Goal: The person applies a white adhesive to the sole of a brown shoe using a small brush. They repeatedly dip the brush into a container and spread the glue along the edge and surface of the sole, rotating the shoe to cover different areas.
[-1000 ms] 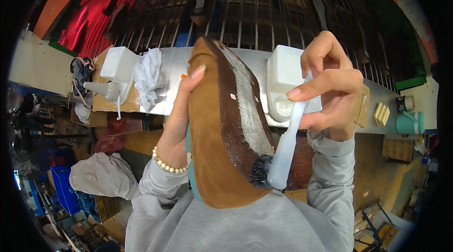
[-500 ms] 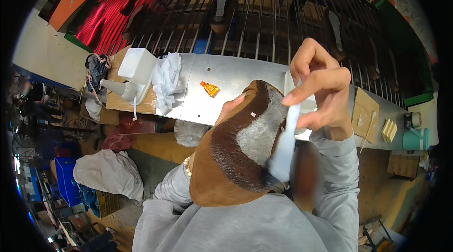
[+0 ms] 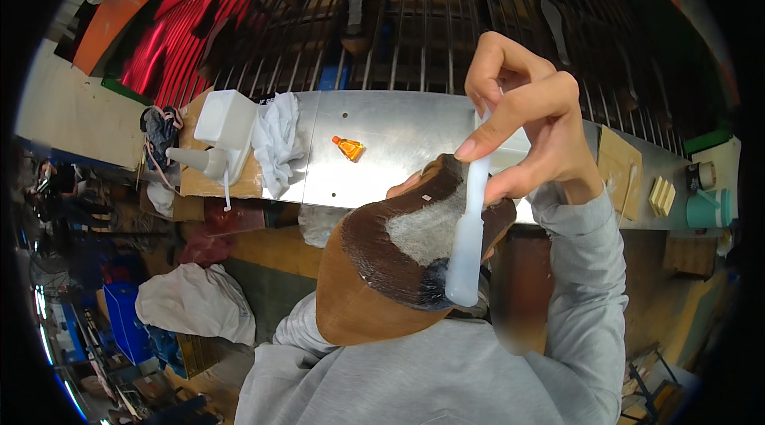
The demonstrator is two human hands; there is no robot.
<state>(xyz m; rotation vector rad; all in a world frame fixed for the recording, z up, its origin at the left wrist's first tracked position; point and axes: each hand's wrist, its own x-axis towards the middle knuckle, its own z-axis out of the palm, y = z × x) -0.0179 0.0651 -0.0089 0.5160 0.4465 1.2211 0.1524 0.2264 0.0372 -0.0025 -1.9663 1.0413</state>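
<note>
A brown suede shoe upper [image 3: 382, 266] is bottom up in front of my chest, its toe end toward me. A grey patch lies along the middle of its underside, ringed by a dark, partly glossy band. My left hand [image 3: 403, 187] grips the shoe from beneath; mostly hidden by it, only some fingers show at its far side. In my right hand [image 3: 535, 124], a pale translucent brush [image 3: 465, 258] is pinched by the thin end of its handle. The dark tip of the brush lies on the band near the toe, on the right.
On the metal worktop lie a small orange bottle [image 3: 349, 148], a crumpled white cloth [image 3: 276, 142] and a white dispenser bottle [image 3: 225, 118] on cardboard. Rightward are a cardboard piece [image 3: 619, 162] and a teal pot [image 3: 708, 208]. Beyond, a barred conveyor [image 3: 414, 43] carries several shoes.
The brush has become more upright, and my right hand has shifted slightly farther away. The shoe has tilted, and its toe end has moved a little left.
</note>
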